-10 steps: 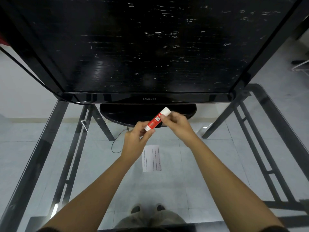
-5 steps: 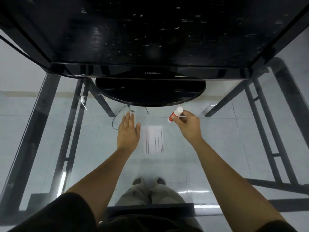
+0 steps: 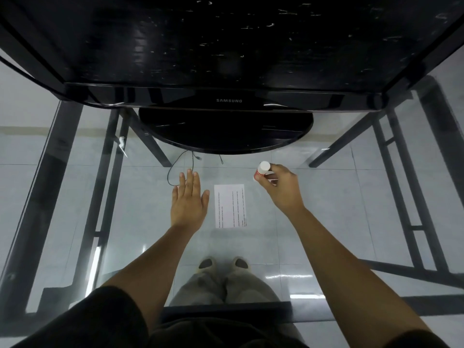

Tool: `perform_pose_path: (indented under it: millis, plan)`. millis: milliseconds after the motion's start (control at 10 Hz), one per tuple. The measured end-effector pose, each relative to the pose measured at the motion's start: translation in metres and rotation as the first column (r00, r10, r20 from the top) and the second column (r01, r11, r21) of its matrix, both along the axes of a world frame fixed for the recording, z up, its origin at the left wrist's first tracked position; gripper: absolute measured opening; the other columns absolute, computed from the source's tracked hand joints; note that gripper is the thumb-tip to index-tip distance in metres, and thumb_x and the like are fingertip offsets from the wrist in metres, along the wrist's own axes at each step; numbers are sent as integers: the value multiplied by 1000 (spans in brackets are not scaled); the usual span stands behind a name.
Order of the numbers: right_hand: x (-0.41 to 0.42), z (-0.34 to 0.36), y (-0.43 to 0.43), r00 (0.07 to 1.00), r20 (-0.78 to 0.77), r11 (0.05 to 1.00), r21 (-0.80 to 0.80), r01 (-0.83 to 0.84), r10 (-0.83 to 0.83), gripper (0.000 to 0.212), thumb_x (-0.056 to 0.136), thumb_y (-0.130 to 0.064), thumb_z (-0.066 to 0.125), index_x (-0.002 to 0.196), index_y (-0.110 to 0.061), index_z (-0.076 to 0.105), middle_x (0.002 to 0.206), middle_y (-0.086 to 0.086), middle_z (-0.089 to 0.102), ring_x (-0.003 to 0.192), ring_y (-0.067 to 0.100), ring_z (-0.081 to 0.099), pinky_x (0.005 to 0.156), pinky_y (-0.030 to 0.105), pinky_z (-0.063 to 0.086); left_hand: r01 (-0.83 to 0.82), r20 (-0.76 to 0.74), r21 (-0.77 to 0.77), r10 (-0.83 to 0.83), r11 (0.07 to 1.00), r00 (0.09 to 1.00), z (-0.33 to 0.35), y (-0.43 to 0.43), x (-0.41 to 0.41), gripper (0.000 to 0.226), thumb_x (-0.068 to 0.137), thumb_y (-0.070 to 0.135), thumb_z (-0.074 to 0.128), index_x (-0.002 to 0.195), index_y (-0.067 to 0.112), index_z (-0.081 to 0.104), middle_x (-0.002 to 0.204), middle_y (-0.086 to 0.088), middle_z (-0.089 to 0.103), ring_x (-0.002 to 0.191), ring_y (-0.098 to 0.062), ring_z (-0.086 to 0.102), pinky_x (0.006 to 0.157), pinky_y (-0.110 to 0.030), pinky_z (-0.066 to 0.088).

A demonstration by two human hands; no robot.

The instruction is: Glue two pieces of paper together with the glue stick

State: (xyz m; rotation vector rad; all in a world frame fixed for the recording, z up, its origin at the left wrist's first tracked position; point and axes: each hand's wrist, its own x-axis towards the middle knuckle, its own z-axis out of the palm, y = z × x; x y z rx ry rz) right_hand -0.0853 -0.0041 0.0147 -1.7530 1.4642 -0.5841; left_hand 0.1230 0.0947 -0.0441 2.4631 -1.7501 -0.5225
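My right hand (image 3: 282, 189) grips the glue (image 3: 262, 170), light & rigid. Left hand (image 3: 188, 200) flat, empty, beside the paper (image 3: 230, 205): thin, floppy, prob slides on glass; pin it.

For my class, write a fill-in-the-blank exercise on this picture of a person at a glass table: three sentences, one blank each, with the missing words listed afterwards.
1. The glue stick is held in the person's ____ hand.
2. The left hand is open and flat, lying to the ____ of the sheet of paper.
3. The brand name printed on the black monitor is ____.

Missing words: right; left; Samsung
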Motion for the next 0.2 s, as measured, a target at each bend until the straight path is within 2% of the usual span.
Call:
perform_pose_path:
  millis: [200]
  plan:
    - [-4, 0, 4, 1000, 14, 997, 71, 8, -9, 49, 78, -17, 73, 123, -14, 54, 121, 6, 59, 97, 14, 58, 84, 27, 47, -25, -101, -16, 23, 1000, 995, 4, -1, 3, 60, 97, 42, 18, 145, 13, -2, 157, -5, -4, 142, -21, -10, 113, -36, -2]
